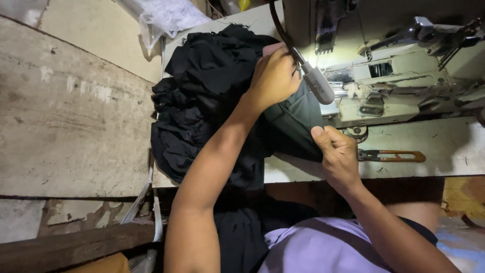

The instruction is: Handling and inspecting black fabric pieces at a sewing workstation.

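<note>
A heap of black cloth (202, 101) lies on the left part of a pale sewing table (439, 146). My left hand (274, 76) rests on top of the cloth beside the sewing machine (404, 86), fingers curled down on the fabric. A dark grey-green piece of the cloth (290, 124) stretches from under that hand toward the table's front edge. My right hand (339, 154) pinches this piece at its near edge, thumb up. A flexible-neck lamp (318, 83) hangs just right of my left hand.
Thread snips with orange handles (391, 155) lie on the table right of my right hand. A clear plastic bag (166, 15) sits behind the cloth heap. Concrete floor (70, 111) and a wooden beam (76, 247) are at the left.
</note>
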